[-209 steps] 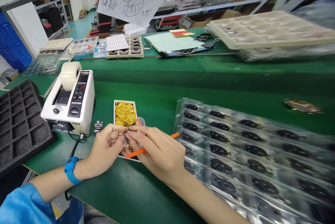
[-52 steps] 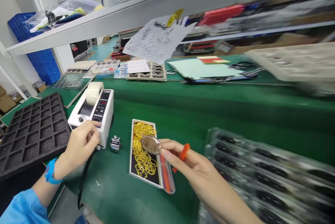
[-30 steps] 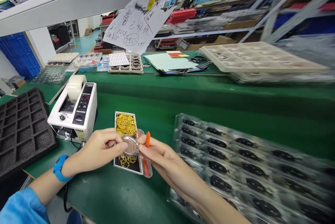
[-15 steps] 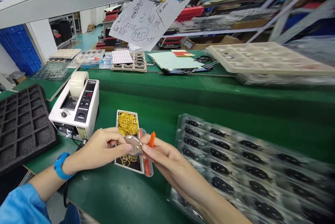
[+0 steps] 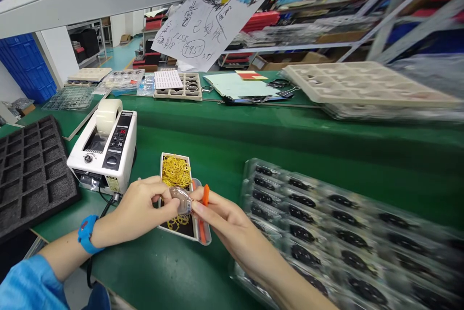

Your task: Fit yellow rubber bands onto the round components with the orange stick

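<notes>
Out there I'm pinching a glossy, rounded disc [image 5: 183, 198]: left hand [image 5: 143, 209] gripping its nine-o'clock edge, right hand [image 5: 227, 220] gripping three o'clock.

A single head-worn camera looks forward and down across the flat green bench [image 5: 181, 271], the bare hands [image 5: 141, 208] close below it, grey metal shelving [image 5: 288, 48] well beyond.
</notes>
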`<state>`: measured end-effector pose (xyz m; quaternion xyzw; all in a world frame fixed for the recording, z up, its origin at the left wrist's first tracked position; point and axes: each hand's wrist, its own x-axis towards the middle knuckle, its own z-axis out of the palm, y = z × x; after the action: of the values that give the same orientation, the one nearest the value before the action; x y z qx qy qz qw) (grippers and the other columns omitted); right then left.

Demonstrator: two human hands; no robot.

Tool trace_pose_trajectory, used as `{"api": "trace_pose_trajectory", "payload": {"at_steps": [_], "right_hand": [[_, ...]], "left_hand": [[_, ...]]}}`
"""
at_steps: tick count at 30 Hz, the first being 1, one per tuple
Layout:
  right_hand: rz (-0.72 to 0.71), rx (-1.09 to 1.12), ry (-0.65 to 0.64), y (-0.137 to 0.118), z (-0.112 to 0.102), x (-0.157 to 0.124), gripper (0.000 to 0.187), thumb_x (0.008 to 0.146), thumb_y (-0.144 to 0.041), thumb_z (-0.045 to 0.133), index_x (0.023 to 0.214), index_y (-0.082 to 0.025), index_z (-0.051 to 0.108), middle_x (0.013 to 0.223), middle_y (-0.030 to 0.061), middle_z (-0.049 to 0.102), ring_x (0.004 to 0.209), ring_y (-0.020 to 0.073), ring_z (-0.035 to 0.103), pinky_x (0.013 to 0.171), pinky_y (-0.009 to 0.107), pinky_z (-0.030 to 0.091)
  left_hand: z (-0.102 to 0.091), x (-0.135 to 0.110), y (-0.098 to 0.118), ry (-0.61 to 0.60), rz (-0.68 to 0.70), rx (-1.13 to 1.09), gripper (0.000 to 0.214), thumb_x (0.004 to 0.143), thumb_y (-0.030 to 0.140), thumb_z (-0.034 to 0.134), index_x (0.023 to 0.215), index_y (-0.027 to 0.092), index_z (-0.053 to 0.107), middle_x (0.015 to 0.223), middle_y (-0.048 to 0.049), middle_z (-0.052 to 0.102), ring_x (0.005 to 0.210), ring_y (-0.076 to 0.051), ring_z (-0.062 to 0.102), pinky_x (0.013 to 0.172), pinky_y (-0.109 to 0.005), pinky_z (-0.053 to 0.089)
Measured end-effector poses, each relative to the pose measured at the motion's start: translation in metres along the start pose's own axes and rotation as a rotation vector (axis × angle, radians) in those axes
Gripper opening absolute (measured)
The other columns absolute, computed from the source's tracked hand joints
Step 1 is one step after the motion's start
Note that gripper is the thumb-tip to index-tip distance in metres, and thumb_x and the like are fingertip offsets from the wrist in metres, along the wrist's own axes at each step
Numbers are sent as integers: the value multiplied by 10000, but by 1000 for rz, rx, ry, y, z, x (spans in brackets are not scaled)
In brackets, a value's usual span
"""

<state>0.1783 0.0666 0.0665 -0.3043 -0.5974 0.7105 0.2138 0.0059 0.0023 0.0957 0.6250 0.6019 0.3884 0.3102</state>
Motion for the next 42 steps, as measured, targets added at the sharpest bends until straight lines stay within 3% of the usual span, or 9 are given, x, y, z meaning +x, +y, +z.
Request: {"api": "trace_pose_trajectory", "payload": {"at_steps": [5,9,12,18,24,28,34,39,42], "right_hand": [[16,18,23,3,-3,3,491,759,-706,613,785,-219,556,638,-29,479,467,98,403,427,241,318],[10,64,12,0,-5,1,464,766,-675,634,766,-219,548,671,-30,462,507,99,421,466,243,344],[14,89,-13,-1,0,-1,484,744,-687,650,745,-214,549,647,-30,447,518,95,376,472,234,301],[-15,238,-37,-3,17,-5,441,730,-638,700,765,-211,596,600,-38,416,552,104,341,528,242,308],[7,331,-85,-4,25,-9,357,777,-554,704,940,-238,673,834,21,619,722,149,521,706,277,422],[10,315,-62,-4,25,-9,387,767,-571,705,955,-233,692,864,36,657,730,159,543,675,274,425],[18,375,-59,4,32,-7,376,742,-542,736,952,-236,678,946,59,682,848,205,607,824,339,465],[-25,317,30,11,15,-6,364,717,-579,731,759,-235,617,606,-10,511,569,146,466,593,287,444],[-120,-21,112,-4,-17,8,353,782,-602,649,810,-251,620,703,34,572,635,190,519,608,312,456]], "left_hand": [[-4,-1,-1,168,23,321,301,823,299,627,601,181,462,664,33,442,551,-99,409,526,-257,316],[-1,-5,-5,439,470,311,103,899,163,526,828,174,601,869,-50,580,791,-143,587,683,-271,484],[3,-4,-9,377,628,254,122,894,167,565,945,194,673,1139,-128,616,1071,-213,605,863,-363,521],[3,2,-17,186,587,171,186,830,315,670,992,235,716,1354,-126,563,1296,-292,493,1118,-570,312],[3,0,-17,92,576,230,268,758,331,710,989,198,691,1399,-157,529,1365,-323,414,1154,-622,189],[2,-1,-15,12,515,270,273,750,330,723,987,204,674,1427,-154,505,1390,-330,376,1156,-639,140],[-3,0,-17,-104,440,157,364,700,341,789,1020,223,662,1437,-129,500,1387,-315,389,1173,-630,87],[-10,-14,-24,-19,564,175,711,780,416,726,1382,195,418,1455,-177,467,1409,-281,364,1192,-565,184],[-23,-46,-32,169,586,316,665,867,313,641,1439,218,316,1480,-183,429,1420,-263,345,1142,-487,350]]}}
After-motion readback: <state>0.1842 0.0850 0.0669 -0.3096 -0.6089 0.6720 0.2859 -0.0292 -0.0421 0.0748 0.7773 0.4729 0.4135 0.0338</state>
